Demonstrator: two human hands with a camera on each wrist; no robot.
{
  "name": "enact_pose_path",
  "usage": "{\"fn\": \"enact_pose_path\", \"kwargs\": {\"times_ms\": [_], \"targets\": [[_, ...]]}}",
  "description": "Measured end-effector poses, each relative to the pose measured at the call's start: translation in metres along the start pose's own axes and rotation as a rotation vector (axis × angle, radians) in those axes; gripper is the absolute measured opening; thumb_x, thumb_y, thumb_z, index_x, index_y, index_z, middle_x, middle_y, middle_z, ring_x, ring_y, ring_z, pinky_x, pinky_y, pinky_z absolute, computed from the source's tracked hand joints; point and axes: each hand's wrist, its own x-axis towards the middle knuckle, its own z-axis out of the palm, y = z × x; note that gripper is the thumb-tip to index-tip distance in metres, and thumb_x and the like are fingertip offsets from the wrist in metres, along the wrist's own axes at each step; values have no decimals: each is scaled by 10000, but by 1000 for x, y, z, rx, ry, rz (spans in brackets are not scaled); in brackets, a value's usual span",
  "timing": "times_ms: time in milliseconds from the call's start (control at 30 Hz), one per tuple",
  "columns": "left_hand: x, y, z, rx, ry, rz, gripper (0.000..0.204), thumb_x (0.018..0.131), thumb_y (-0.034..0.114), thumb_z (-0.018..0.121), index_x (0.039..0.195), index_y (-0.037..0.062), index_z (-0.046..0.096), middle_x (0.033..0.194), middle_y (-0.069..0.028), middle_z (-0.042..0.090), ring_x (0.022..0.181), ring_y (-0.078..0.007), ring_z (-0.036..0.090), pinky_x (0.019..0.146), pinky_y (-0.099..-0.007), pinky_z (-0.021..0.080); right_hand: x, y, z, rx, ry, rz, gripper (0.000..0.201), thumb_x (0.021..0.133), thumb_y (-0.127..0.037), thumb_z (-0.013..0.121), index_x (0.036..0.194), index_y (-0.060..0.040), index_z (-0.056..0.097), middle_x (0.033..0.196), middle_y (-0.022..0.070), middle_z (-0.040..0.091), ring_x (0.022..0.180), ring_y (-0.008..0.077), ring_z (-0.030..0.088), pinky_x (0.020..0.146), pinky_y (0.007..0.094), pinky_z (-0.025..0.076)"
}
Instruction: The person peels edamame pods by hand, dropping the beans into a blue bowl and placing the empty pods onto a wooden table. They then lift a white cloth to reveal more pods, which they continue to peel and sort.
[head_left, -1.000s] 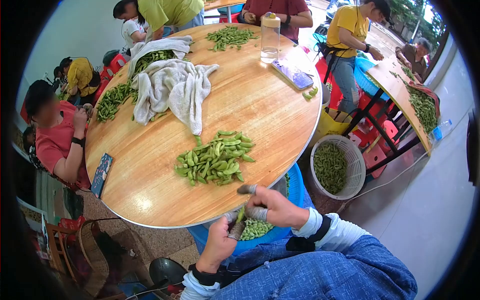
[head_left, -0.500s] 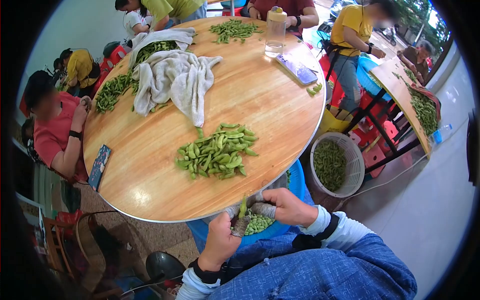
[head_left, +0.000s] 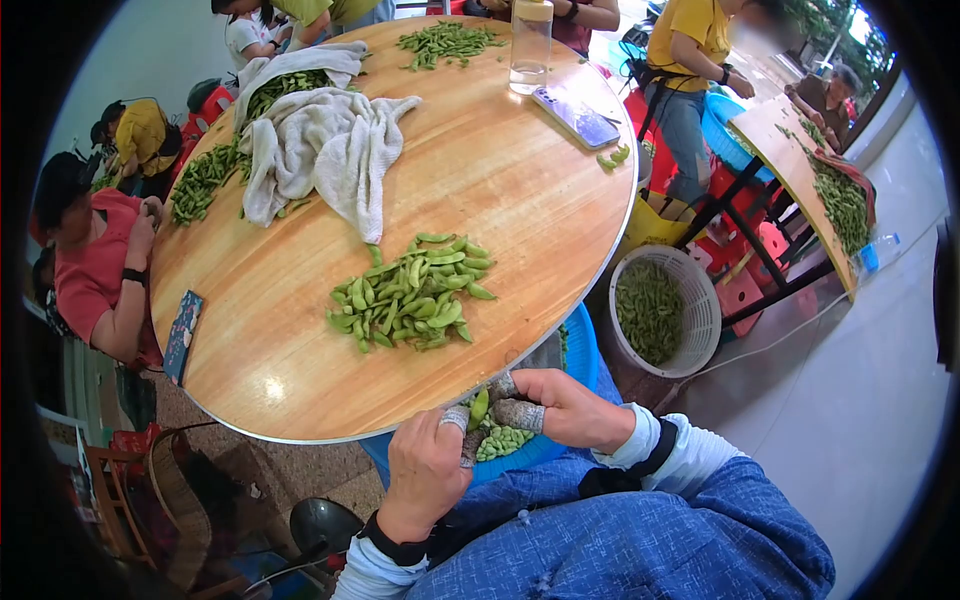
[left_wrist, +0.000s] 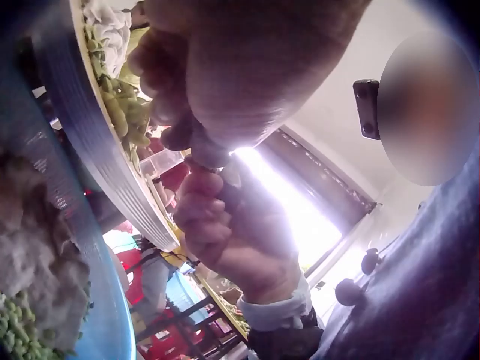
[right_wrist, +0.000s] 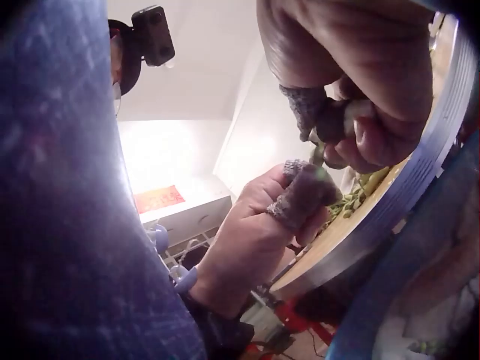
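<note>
Over a blue basin (head_left: 583, 362) at the table's near edge, both hands meet at one green soybean pod (head_left: 479, 408). My left hand (head_left: 428, 465) pinches it between a thumb and finger wrapped in grey knit covers. From the other side my right hand (head_left: 575, 410), with similar covers, grips it with curled fingers. In the right wrist view the pod (right_wrist: 317, 152) shows as a small bit between the fingertips. Shelled green beans (head_left: 505, 443) lie in the basin below the hands. A pile of unshelled pods (head_left: 415, 295) sits on the round wooden table (head_left: 530, 200).
A white towel (head_left: 320, 150) partly covers more pods at the far left. A bottle (head_left: 530, 50) and a phone (head_left: 577, 117) stand at the back right. A white basket (head_left: 708, 315) of pods is on the floor. Several people sit or stand around.
The right hand's extended finger has drawn in to the pod, and both hands have closed in around it. The pod stood higher above the fingers half a second ago. The view has shifted slightly.
</note>
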Motion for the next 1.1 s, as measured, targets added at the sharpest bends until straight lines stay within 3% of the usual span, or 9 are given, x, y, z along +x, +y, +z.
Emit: {"fn": "enact_pose_path", "kwargs": {"times_ms": [433, 533, 633, 733, 833, 933, 1033, 1100], "targets": [[1, 1, 1, 112, -11, 81, 180, 556, 26, 568, 666, 28, 424, 669, -125, 464, 626, -294, 489, 546, -382, 381, 4, 14, -4, 2, 24, 55, 204, 869, -72, 484, 1048, 10, 536, 973, 15, 585, 894, 64, 494, 806, 234, 406], [-4, -3, 10, 84, 31, 88, 180, 548, 11, 555, 668, 23, 420, 657, -129, 463, 620, -309, 491, 545, -396, 389, 8, 21, -1, 148, 43, 100, 194, 864, -64, 484, 1037, 6, 539, 976, 8, 583, 880, 64, 502, 801, 233, 409], [-13, -10, 21, -102, 37, 12, 155, 600, 8, 564, 725, 11, 471, 680, -146, 498, 600, -335, 490, 547, -390, 405, 7, 28, -3, 238, -2, 99, 204, 861, -65, 495, 1048, 5, 535, 1001, 9, 581, 899, 75, 514, 816, 238, 412], [-17, -10, 27, -477, 65, -150, 150, 712, 52, 576, 846, 3, 530, 732, -148, 546, 586, -301, 516, 558, -374, 421, 9, 42, -4, 316, -57, 23, 225, 860, -83, 512, 1066, 5, 529, 1022, 22, 579, 933, 85, 517, 839, 241, 411], [-20, -10, 33, -802, 135, -303, 215, 851, 155, 506, 978, -15, 544, 828, -91, 582, 669, -208, 540, 587, -301, 427, 14, 53, -3, 352, -77, -74, 249, 861, -106, 522, 1085, 4, 521, 1045, 30, 574, 958, 91, 514, 857, 245, 406], [-28, -9, 40, -1355, 167, -661, 241, 883, 215, 477, 986, 5, 535, 810, -32, 556, 672, -118, 507, 575, -240, 410, 19, 64, -7, 288, -121, -158, 259, 866, -118, 521, 1096, 0, 514, 1057, 25, 568, 956, 91, 512, 860, 252, 406], [-24, -10, 39, -1795, 130, -808, 281, 888, 274, 479, 1001, 20, 520, 816, -28, 543, 679, -82, 488, 579, -185, 389, 21, 67, -9, 316, -177, -157, 266, 866, -126, 525, 1100, -1, 508, 1062, 20, 562, 955, 89, 509, 862, 258, 405], [-26, -17, 36, -1567, 66, -782, 264, 877, 257, 506, 978, 13, 517, 811, -24, 547, 668, -80, 490, 578, -186, 395, 18, 55, -8, 239, -136, -97, 251, 868, -115, 517, 1088, 6, 513, 1039, 17, 566, 945, 89, 507, 856, 256, 404]]}}
